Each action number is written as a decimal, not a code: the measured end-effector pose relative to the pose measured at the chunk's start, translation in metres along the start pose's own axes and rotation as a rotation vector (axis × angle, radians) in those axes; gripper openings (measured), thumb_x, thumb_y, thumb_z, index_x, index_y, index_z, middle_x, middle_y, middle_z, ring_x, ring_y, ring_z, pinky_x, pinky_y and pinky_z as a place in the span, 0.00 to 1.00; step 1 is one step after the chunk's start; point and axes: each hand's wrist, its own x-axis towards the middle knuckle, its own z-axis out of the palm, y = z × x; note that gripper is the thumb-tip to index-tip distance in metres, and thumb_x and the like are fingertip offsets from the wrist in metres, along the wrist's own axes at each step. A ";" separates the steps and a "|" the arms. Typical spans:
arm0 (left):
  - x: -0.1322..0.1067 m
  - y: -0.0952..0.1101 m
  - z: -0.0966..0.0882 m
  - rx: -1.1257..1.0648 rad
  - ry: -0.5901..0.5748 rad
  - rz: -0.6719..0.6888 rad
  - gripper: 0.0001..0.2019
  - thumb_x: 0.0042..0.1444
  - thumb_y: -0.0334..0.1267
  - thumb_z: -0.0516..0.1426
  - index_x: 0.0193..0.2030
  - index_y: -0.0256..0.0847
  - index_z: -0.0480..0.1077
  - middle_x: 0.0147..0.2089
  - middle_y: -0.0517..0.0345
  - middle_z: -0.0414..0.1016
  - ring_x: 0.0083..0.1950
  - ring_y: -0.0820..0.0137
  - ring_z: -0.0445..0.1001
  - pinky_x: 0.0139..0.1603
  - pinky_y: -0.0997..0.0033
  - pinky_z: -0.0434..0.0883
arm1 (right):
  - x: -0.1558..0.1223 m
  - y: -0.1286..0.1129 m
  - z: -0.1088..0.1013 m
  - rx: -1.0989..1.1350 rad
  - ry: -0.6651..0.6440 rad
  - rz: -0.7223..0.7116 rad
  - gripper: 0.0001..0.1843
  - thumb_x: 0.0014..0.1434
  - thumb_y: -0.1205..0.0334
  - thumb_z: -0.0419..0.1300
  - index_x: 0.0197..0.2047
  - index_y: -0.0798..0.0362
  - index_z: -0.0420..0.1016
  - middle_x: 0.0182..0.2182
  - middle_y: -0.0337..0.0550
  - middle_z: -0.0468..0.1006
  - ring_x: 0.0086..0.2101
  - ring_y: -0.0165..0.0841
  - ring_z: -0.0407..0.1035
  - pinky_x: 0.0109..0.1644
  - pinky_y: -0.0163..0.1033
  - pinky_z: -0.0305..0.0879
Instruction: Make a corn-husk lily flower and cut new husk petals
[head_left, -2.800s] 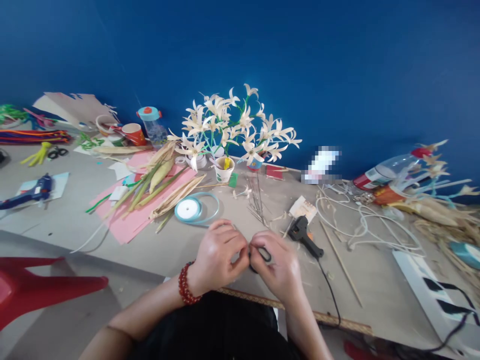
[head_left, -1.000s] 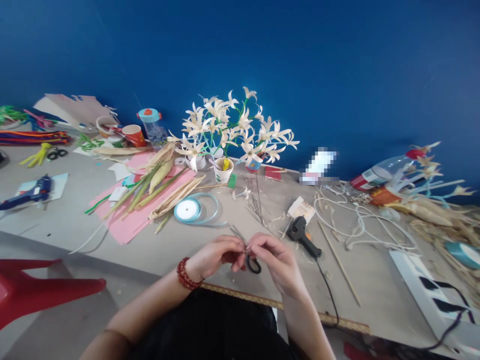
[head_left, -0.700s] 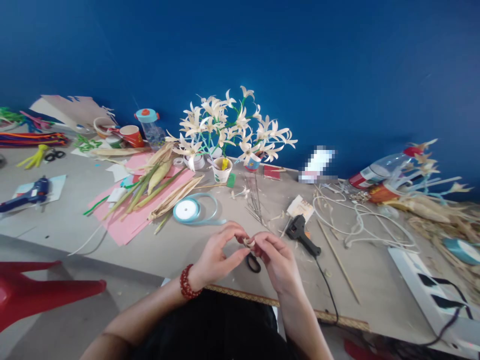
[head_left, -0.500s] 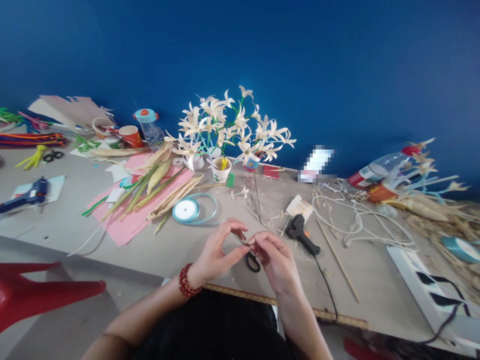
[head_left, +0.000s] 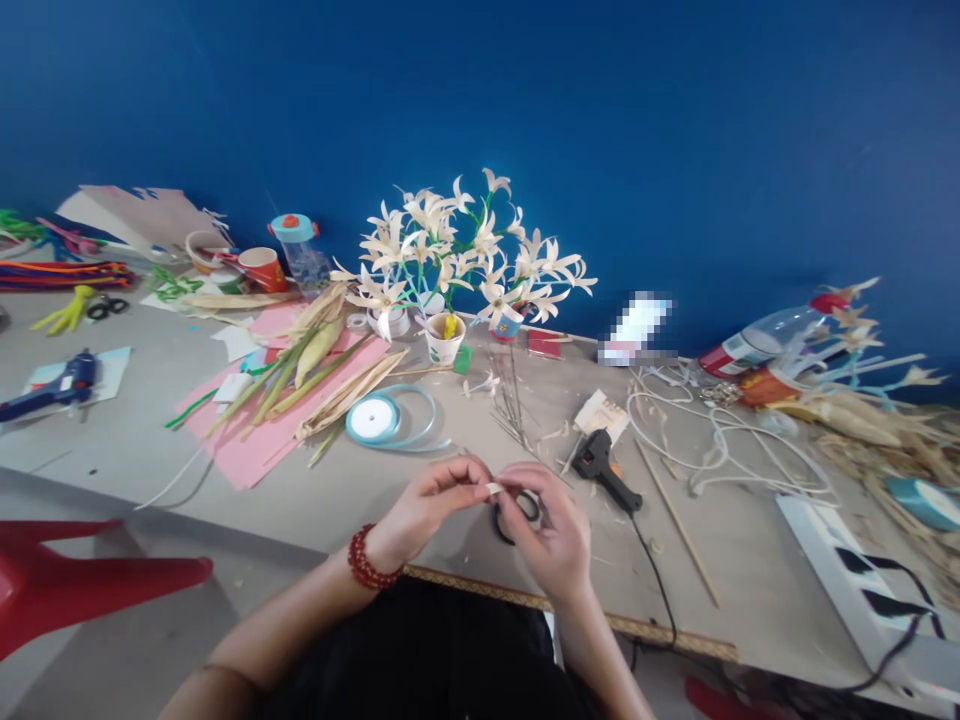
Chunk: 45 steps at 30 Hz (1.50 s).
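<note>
A small pale strip (head_left: 493, 488), which looks like a piece of corn husk, is pinched between the fingertips of my left hand (head_left: 431, 503). My right hand (head_left: 553, 520) meets it from the other side, its thumb and fingers also closed at the strip's end. Below the fingertips the black scissor handles (head_left: 499, 530) lie on the table, partly covered by my right hand. Just right of that hand is a black glue gun (head_left: 609, 470) with its cord running to the table's front edge.
White husk flowers (head_left: 450, 250) stand in cups at the back. A ribbon roll (head_left: 373, 418) and husks on pink paper (head_left: 244, 455) lie left. To the right are a thin stick (head_left: 679, 525), a white cable (head_left: 720, 430) and a power strip (head_left: 825, 570). A red stool (head_left: 90, 580) stands front left.
My left hand's fingers have closed from a wider spread into a pinch, and the pale strip now shows between both hands' fingertips. More of the scissor handles shows.
</note>
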 end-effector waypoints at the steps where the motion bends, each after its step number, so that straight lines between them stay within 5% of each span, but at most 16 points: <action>1: 0.000 0.001 0.000 0.006 -0.003 0.001 0.06 0.59 0.39 0.60 0.34 0.38 0.71 0.37 0.54 0.71 0.44 0.65 0.71 0.49 0.65 0.69 | 0.001 0.000 0.000 -0.034 0.003 -0.056 0.13 0.60 0.75 0.59 0.44 0.49 0.74 0.37 0.44 0.77 0.39 0.35 0.73 0.43 0.41 0.71; 5: -0.004 0.008 -0.002 0.193 0.016 0.109 0.07 0.63 0.37 0.54 0.37 0.38 0.72 0.39 0.52 0.73 0.45 0.63 0.72 0.51 0.62 0.69 | 0.001 0.003 -0.001 -0.087 0.045 -0.188 0.16 0.58 0.79 0.59 0.44 0.50 0.75 0.37 0.44 0.78 0.39 0.35 0.74 0.43 0.41 0.71; 10: -0.010 0.013 0.000 0.708 0.115 0.539 0.14 0.58 0.33 0.57 0.51 0.40 0.68 0.45 0.48 0.74 0.50 0.59 0.72 0.58 0.52 0.67 | 0.000 0.005 0.001 -0.099 0.092 -0.202 0.15 0.57 0.80 0.60 0.43 0.51 0.75 0.36 0.44 0.78 0.38 0.35 0.74 0.42 0.41 0.71; 13: -0.010 0.014 0.005 0.971 0.141 0.682 0.17 0.54 0.32 0.60 0.52 0.40 0.67 0.47 0.47 0.75 0.50 0.60 0.73 0.65 0.46 0.60 | -0.001 0.004 0.004 -0.135 0.093 -0.198 0.15 0.57 0.80 0.61 0.43 0.52 0.74 0.35 0.44 0.78 0.37 0.35 0.73 0.42 0.40 0.71; 20: -0.004 0.008 0.009 1.124 0.248 0.762 0.08 0.54 0.28 0.57 0.41 0.41 0.70 0.40 0.53 0.78 0.42 0.65 0.75 0.62 0.48 0.63 | -0.003 0.001 0.006 -0.221 0.090 -0.246 0.15 0.57 0.80 0.60 0.43 0.54 0.73 0.35 0.46 0.78 0.36 0.35 0.73 0.42 0.40 0.71; 32: 0.003 0.000 0.008 1.105 0.276 0.788 0.08 0.54 0.27 0.58 0.38 0.43 0.73 0.37 0.59 0.82 0.39 0.67 0.76 0.61 0.50 0.63 | -0.006 0.003 0.012 -0.283 0.095 -0.231 0.12 0.56 0.78 0.62 0.39 0.53 0.72 0.32 0.46 0.78 0.34 0.34 0.73 0.38 0.40 0.72; 39: 0.007 0.000 -0.016 1.111 0.392 0.764 0.09 0.56 0.26 0.56 0.40 0.44 0.73 0.37 0.57 0.81 0.41 0.65 0.77 0.58 0.50 0.67 | -0.005 0.003 0.004 -0.306 0.214 -0.284 0.14 0.55 0.80 0.62 0.39 0.53 0.73 0.30 0.43 0.78 0.31 0.33 0.73 0.35 0.38 0.71; 45: -0.003 0.016 -0.005 1.102 0.213 0.798 0.12 0.54 0.32 0.58 0.46 0.42 0.72 0.43 0.52 0.81 0.45 0.61 0.76 0.62 0.45 0.62 | -0.005 0.002 0.002 -0.284 0.193 -0.318 0.15 0.54 0.81 0.63 0.41 0.53 0.74 0.32 0.46 0.79 0.33 0.35 0.74 0.37 0.40 0.72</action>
